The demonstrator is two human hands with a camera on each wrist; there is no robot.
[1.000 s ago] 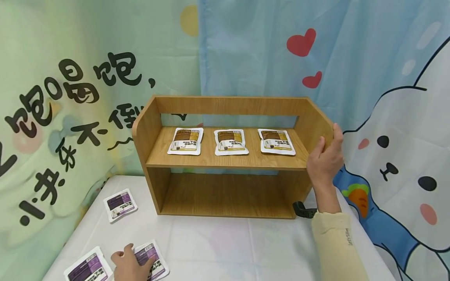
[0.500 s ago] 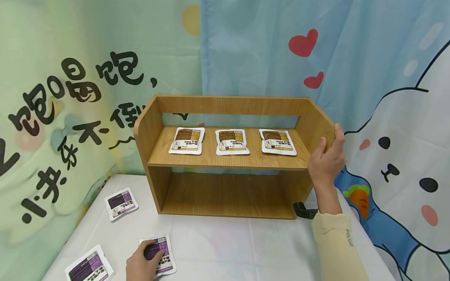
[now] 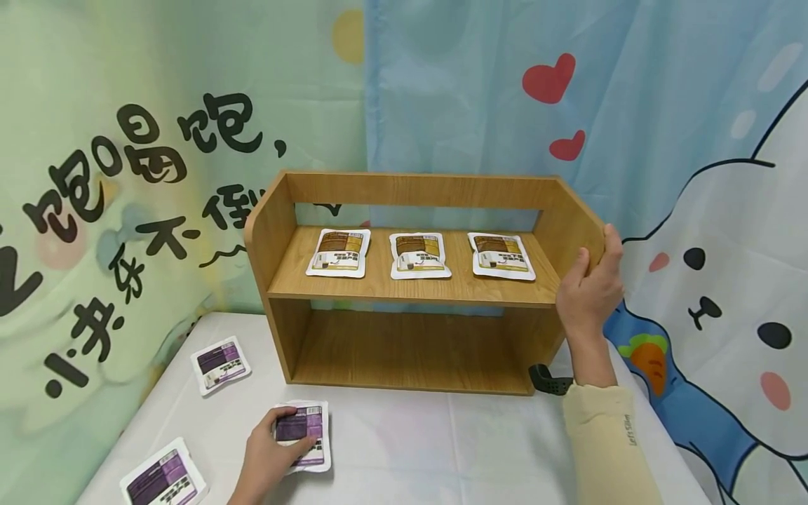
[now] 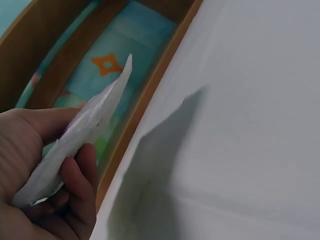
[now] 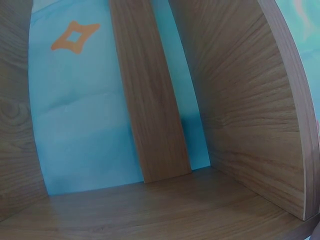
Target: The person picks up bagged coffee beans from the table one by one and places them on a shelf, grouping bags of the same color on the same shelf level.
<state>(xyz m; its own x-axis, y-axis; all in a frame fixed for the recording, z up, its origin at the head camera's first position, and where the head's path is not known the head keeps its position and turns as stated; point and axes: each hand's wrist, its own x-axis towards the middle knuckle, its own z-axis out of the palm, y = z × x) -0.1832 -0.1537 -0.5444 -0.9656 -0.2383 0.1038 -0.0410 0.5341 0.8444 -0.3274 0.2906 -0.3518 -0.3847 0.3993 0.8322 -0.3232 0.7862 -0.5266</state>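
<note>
- Flat purple-and-white plastic-looking pouch [image 3: 320, 436] was pinched between thumb and fingers of left hand [image 3: 268, 452], above white-covered table [image 3: 391, 449], in front of brown wooden two-tier shelf [image 3: 404, 351]
- Shelf's right side panel [image 3: 571, 224] was gripped by right hand [image 3: 590, 294]
- Pouch was judged light, soft, slightly slippery, hardly fragile; side edges were judged best for holding
- Printed face was tilted upward; long axis seemingly pointed shelfward, partly hidden by fingers
</note>
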